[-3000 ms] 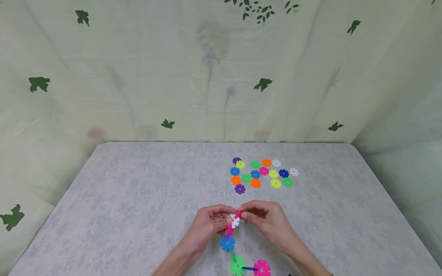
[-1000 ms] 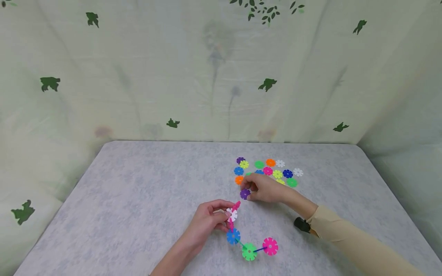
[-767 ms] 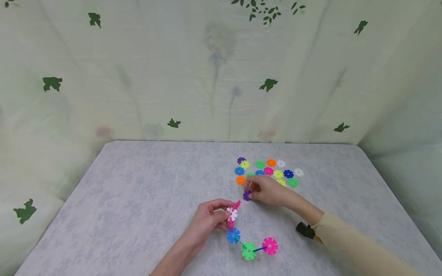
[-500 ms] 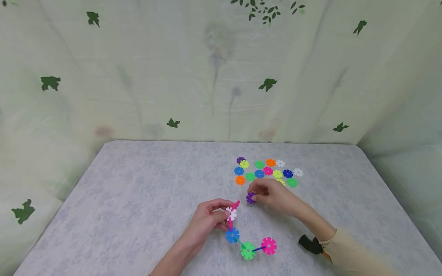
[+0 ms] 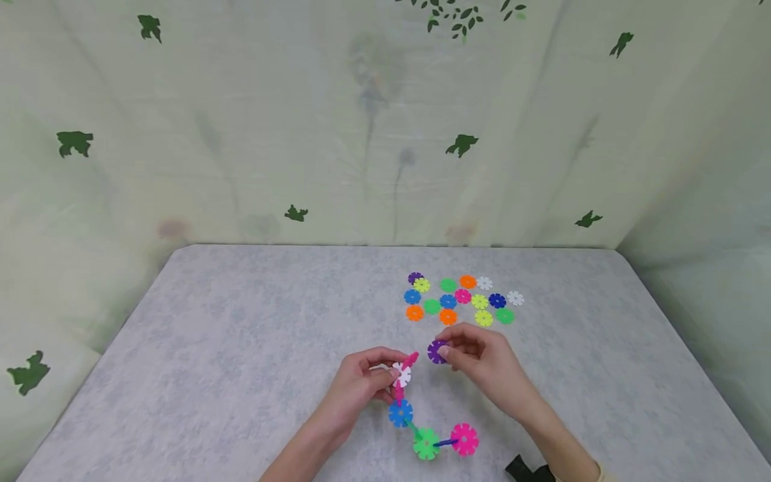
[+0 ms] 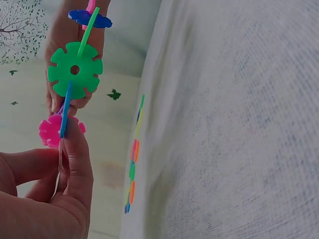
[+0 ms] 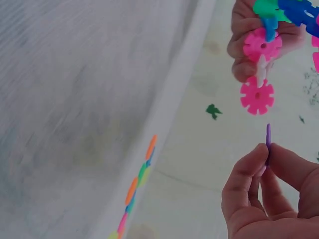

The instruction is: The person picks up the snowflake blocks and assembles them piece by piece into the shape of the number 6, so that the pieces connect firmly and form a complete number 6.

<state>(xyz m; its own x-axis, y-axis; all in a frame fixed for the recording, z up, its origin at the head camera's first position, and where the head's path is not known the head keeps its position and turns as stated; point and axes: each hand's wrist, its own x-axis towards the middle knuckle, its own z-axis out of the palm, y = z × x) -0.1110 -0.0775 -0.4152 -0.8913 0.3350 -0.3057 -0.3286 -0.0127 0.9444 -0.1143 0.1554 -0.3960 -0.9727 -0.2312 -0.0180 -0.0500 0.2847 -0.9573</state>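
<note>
My left hand point(image 5: 365, 380) pinches a white notched disc point(image 5: 403, 375) between thumb and fingers. That disc belongs to a chain of interlocked plastic discs: a pink disc point(image 5: 411, 359) at its upper end, another pink one below the white, then a blue disc point(image 5: 400, 414), a green disc point(image 5: 425, 444) and a large pink disc point(image 5: 464, 440). In the left wrist view the green disc point(image 6: 75, 70) hangs clear of the fingers. My right hand point(image 5: 484, 361) pinches a purple disc point(image 5: 436, 352) by its edge. In the right wrist view a small gap parts the purple disc point(image 7: 268, 142) from the pink end disc point(image 7: 257, 95).
Several loose discs in mixed colours lie flat beyond the hands, among them an orange disc point(image 5: 414, 312) and a green disc point(image 5: 504, 316). The grey table point(image 5: 241, 335) ends at a patterned curtain point(image 5: 271, 120). A black wrist strap point(image 5: 530, 470) shows near the right forearm.
My right hand has left the chain's pink end, picked the purple disc off the table, and brought it back toward the chain. My left hand keeps its pinch on the white disc.
</note>
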